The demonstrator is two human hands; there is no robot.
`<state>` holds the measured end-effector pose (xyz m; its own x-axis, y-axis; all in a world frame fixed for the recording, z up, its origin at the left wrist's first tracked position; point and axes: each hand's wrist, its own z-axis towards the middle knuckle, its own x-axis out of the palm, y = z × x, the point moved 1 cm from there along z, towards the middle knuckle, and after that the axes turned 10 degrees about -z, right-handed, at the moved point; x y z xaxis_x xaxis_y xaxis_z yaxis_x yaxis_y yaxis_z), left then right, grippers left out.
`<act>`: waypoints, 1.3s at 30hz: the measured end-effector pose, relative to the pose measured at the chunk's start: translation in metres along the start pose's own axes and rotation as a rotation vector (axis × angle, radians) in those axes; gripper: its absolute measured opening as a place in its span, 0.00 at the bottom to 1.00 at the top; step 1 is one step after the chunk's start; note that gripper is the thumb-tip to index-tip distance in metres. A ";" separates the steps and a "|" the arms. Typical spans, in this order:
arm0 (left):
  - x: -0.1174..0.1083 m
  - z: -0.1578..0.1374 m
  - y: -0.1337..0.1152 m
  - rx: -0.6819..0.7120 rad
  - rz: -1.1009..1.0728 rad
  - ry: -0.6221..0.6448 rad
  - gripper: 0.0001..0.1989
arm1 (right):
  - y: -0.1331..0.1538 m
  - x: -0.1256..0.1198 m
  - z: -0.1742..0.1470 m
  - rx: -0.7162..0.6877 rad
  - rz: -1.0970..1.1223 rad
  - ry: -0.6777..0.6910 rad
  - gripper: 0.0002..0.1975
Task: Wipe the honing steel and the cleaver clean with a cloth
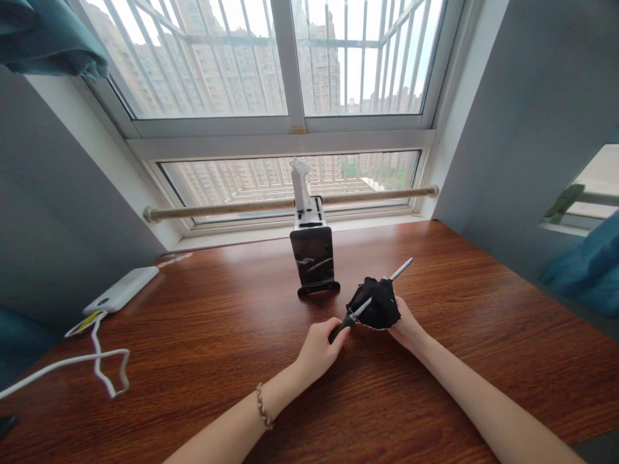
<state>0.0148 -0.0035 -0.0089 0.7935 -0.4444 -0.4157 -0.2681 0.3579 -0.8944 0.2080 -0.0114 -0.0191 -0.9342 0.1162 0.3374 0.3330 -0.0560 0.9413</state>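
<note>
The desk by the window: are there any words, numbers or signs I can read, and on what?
No words, numbers or signs can be read.
Black cloth being held: tiny pale specks, too small to tell.
Black panel: pale streaks, too blurred.
White device: a dark spot, too small to read.

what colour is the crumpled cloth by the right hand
The crumpled cloth is black; head view.

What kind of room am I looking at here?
Probably a room in a high-rise home: a wooden desk under a barred window facing tall apartment blocks, with blue curtains at the side.
</note>
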 end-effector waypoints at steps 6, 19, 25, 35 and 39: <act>0.005 0.001 0.002 -0.111 -0.210 0.104 0.18 | -0.004 0.000 -0.011 0.031 -0.083 0.051 0.14; 0.004 0.000 -0.004 -0.166 -0.341 0.110 0.18 | -0.006 0.003 -0.014 -0.021 -0.341 0.133 0.08; -0.006 0.003 -0.005 -0.721 -1.043 0.478 0.19 | -0.004 0.004 -0.014 -0.039 -0.357 0.180 0.06; -0.016 0.005 -0.005 -0.923 -1.423 0.593 0.17 | -0.003 0.000 -0.013 -0.144 -0.434 0.091 0.04; -0.015 0.005 -0.012 -0.710 -1.254 0.445 0.17 | -0.010 -0.001 -0.010 -0.108 -0.360 0.071 0.06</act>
<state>0.0087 0.0033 0.0086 0.5111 -0.4042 0.7586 0.1341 -0.8342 -0.5349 0.2043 -0.0205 -0.0291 -0.9967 0.0788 -0.0198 -0.0299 -0.1292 0.9912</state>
